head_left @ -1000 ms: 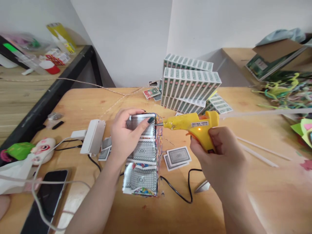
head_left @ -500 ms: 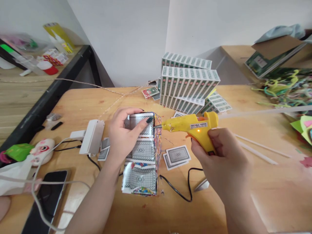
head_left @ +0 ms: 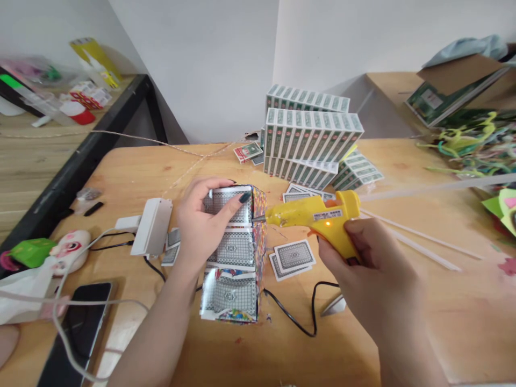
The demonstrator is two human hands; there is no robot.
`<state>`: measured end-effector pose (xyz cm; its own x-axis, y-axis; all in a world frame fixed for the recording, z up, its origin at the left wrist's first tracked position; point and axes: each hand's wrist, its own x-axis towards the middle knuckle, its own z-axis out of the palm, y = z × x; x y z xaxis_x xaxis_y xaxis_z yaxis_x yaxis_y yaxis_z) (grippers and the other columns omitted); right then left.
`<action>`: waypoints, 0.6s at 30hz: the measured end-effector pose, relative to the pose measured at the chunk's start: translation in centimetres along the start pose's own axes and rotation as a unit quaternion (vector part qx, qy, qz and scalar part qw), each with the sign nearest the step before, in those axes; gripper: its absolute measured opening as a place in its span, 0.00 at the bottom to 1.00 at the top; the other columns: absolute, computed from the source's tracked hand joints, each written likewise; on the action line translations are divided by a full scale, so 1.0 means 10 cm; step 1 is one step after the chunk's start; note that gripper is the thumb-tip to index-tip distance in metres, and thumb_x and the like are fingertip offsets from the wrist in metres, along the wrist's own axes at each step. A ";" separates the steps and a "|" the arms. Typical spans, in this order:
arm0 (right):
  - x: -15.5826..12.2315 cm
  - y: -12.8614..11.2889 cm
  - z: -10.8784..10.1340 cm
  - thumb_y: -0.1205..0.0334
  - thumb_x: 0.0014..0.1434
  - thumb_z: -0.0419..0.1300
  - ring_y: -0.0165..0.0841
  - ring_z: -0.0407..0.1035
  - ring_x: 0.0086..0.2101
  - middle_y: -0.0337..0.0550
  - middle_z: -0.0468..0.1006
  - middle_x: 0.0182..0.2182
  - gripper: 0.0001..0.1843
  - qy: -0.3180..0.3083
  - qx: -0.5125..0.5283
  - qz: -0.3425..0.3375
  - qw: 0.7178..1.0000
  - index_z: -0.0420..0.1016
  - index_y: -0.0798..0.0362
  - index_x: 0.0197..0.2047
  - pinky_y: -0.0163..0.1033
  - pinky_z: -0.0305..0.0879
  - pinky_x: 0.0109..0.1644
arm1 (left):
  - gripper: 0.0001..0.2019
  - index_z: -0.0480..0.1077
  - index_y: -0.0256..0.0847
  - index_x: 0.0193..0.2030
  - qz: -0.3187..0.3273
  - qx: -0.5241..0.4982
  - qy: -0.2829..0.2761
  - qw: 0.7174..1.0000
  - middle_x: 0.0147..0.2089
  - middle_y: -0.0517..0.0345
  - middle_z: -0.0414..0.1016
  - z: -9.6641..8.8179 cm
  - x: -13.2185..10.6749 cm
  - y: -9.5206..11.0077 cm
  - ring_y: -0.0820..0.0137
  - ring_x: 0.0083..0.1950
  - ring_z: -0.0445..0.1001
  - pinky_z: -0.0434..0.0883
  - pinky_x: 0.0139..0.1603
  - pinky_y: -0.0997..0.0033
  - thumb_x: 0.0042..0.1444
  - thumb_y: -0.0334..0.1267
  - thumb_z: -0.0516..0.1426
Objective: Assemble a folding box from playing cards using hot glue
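Observation:
A tall box made of playing cards (head_left: 236, 258) lies on the wooden table (head_left: 443, 312) in front of me. My left hand (head_left: 203, 226) grips its far end, thumb pressed on the top card. My right hand (head_left: 373, 266) is closed round the handle of a yellow hot glue gun (head_left: 312, 215) whose orange light is lit. The nozzle touches the box's right edge just below the top corner. A clear glue stick (head_left: 435, 187) pokes out of the gun's back to the right. The gun's black cord (head_left: 300, 325) loops on the table under it.
Stacked card packs (head_left: 312, 140) stand behind the box, and loose cards (head_left: 292, 258) lie to its right. A white power adapter (head_left: 151, 227), a phone (head_left: 76, 330) and a cable lie left. Spare glue sticks (head_left: 419, 242) and coloured paper scraps (head_left: 471, 145) lie right.
The glue gun's nozzle has slid a little down the box's right edge, and my right hand dropped with it. My left hand keeps its hold on the box.

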<state>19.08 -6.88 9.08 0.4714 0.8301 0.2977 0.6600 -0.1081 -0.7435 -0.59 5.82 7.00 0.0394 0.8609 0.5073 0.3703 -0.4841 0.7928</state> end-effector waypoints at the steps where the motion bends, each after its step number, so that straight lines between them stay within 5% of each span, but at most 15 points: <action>1: -0.01 0.00 -0.01 0.61 0.51 0.63 0.29 0.70 0.27 0.37 0.71 0.24 0.09 -0.002 0.001 0.001 1.000 0.65 0.50 0.33 0.31 0.68 0.29 | 0.08 0.74 0.43 0.38 0.000 0.000 -0.001 1.000 0.40 0.57 0.76 0.00 0.00 0.00 0.67 0.44 0.73 0.69 0.49 0.64 0.50 0.37 0.65; 18: 0.07 0.01 -0.01 0.57 0.51 0.64 0.32 0.72 0.27 0.39 0.74 0.25 0.10 0.033 -0.029 0.001 0.999 0.68 0.49 0.34 0.33 0.68 0.28 | 0.06 0.74 0.43 0.39 0.017 0.016 -0.010 1.000 0.40 0.56 0.76 -0.01 -0.01 0.05 0.67 0.45 0.73 0.68 0.49 0.63 0.54 0.37 0.62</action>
<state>19.47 -6.37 9.29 0.5097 0.7919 0.3364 0.6911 -0.1439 -0.7083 -0.49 5.49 7.35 0.0719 0.8469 0.5268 0.3982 -0.5087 0.7633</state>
